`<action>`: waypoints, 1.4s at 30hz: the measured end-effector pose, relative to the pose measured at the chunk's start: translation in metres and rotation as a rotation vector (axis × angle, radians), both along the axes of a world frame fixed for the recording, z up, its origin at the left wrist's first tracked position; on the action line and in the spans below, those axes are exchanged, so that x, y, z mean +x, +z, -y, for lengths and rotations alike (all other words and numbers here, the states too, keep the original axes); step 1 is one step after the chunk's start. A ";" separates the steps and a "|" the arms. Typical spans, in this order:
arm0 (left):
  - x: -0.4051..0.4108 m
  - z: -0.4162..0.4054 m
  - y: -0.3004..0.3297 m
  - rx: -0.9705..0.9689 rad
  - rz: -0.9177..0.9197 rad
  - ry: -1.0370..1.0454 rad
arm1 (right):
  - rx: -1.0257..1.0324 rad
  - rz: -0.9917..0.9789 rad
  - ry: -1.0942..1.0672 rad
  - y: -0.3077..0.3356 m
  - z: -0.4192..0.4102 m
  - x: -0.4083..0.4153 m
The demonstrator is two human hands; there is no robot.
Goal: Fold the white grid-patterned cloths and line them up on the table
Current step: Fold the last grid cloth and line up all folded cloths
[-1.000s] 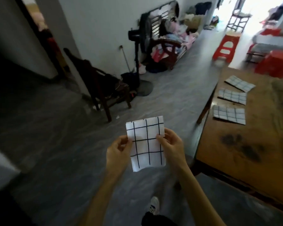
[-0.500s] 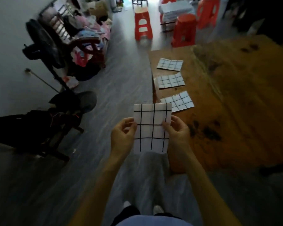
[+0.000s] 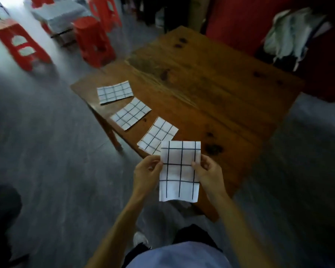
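Folded cloth (image 3: 179, 171), white with black grid lines, is held up in the air in front of the person, over the near corner of the table (image 3: 211, 89). The left hand (image 3: 146, 171) pinches its left edge with thumb and fingers. The right hand (image 3: 209, 173) pinches its right edge the same way. The bottom of the cloth hangs loose below the hands.

Three more folded grid cloths lie flat on the table along its left edge, one after another. The nearest cloth (image 3: 157, 137) is partly hidden behind the held one. The middle cloth (image 3: 131, 114) is just past it, and the far cloth (image 3: 114, 92) sits near the far corner. They do not touch each other.

Red stools (image 3: 94, 40) stand on the gray floor (image 3: 46, 151) beyond the table. White clothes (image 3: 292, 33) hang at the far right.
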State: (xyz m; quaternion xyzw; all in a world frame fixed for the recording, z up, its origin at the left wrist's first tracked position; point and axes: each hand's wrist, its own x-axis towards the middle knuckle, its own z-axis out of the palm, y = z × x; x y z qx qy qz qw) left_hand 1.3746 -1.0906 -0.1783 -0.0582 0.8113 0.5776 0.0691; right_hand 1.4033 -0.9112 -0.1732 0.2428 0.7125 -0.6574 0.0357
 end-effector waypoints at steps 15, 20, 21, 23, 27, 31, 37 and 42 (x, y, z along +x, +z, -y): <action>-0.134 -0.063 -0.060 -0.237 0.219 -0.414 | 0.038 0.194 -0.472 -0.056 -0.044 -0.066; -0.175 -0.074 -0.077 -0.404 0.273 -0.429 | 0.136 0.259 -0.484 -0.088 -0.059 -0.090; -0.177 -0.075 -0.079 -0.419 0.270 -0.425 | 0.158 0.280 -0.471 -0.092 -0.058 -0.091; -0.173 -0.075 -0.083 -0.446 0.292 -0.453 | 0.220 0.321 -0.452 -0.098 -0.049 -0.086; -0.167 -0.085 -0.089 -0.501 0.226 -0.564 | 0.373 0.392 -0.478 -0.104 -0.035 -0.081; -0.176 -0.099 -0.097 -0.455 0.203 -0.629 | 0.451 0.431 -0.434 -0.104 -0.028 -0.086; -0.186 -0.102 -0.099 -0.461 0.170 -0.712 | 0.462 0.489 -0.418 -0.106 -0.012 -0.078; -0.184 -0.098 -0.099 -0.453 0.182 -0.728 | 0.473 0.474 -0.409 -0.109 -0.003 -0.070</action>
